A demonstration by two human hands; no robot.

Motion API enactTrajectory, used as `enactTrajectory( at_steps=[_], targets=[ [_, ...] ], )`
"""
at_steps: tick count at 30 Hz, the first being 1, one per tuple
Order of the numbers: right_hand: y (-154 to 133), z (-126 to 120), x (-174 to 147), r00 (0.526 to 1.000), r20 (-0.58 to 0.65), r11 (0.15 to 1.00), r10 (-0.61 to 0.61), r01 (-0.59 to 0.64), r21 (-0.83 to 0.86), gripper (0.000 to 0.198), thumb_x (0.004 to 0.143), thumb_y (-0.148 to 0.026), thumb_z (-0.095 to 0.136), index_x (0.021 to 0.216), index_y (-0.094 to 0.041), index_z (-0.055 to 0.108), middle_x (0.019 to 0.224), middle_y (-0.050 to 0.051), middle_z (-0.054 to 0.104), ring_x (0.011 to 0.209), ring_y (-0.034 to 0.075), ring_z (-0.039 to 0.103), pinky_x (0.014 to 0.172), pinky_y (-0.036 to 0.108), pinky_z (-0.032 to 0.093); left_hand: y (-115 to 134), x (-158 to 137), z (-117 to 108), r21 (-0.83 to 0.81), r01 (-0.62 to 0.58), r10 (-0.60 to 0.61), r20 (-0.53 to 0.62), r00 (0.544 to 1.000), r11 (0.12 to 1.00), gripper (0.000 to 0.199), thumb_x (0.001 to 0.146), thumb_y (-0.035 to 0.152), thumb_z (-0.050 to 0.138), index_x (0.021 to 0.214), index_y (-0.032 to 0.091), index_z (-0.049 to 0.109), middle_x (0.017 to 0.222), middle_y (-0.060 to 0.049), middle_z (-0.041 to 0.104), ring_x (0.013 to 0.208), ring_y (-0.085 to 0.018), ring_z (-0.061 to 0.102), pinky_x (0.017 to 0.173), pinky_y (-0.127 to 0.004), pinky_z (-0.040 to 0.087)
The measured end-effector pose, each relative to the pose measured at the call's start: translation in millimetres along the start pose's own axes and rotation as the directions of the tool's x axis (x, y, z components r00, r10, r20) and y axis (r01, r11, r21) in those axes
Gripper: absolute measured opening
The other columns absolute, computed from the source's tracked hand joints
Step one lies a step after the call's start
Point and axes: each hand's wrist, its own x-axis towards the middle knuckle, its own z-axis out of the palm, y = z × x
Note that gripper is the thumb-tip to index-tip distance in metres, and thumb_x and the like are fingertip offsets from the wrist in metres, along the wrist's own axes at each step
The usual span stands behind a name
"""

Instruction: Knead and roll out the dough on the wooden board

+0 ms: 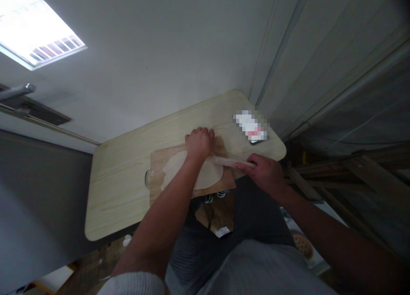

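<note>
A flat sheet of pale dough (209, 175) lies on a brown wooden board (156, 179) with a metal handle at its left end. My right hand (264, 171) is closed around the near end of a light wooden rolling pin (229, 161). The pin reaches left over the dough's right part towards my left wrist. My left hand (200, 142) is at the dough's far edge, fingers curled down. What lies inside those fingers is hidden, and my left forearm covers part of the dough.
The board rests on a light wood-grain table (118, 192) against a white door with a metal handle (19, 92). A phone (251, 126), its screen blurred, lies at the table's right end. At lower right, a round brown lattice-patterned thing (303, 246) sits on a white surface.
</note>
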Motion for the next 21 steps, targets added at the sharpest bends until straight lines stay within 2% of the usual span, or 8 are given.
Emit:
enactTrajectory(
  at_steps=[11, 21],
  targets=[
    [1.5, 1.9, 1.2, 1.0, -0.026, 0.997, -0.008, 0.006, -0.074, 0.064, 0.083, -0.08, 0.045, 0.064, -0.021, 0.063, 0.059, 0.004, 0.064, 0.055, 0.016, 0.056, 0.055, 0.028, 0.024, 0.2, 6.7, 3.0, 0.007, -0.014, 0.014, -0.004, 1.0, 1.0, 0.056, 0.102, 0.044, 0.02, 0.101, 0.018, 0.07, 0.106, -0.014, 0.071, 0.101, -0.027, 0.064, 0.088, -0.042, 0.042],
    [0.1, 1.7, 4.2, 0.998, -0.055, 0.999, 0.02, -0.023, -0.04, 0.064, 0.084, -0.079, 0.045, 0.065, -0.021, 0.064, 0.061, 0.004, 0.064, 0.058, 0.017, 0.057, 0.056, 0.028, 0.027, 3.7, 11.7, -0.4, 0.002, -0.018, 0.018, 0.016, 1.0, 1.0, 0.059, 0.102, 0.045, 0.02, 0.1, 0.016, 0.071, 0.105, -0.015, 0.072, 0.099, -0.029, 0.065, 0.091, -0.045, 0.041]
  ],
)
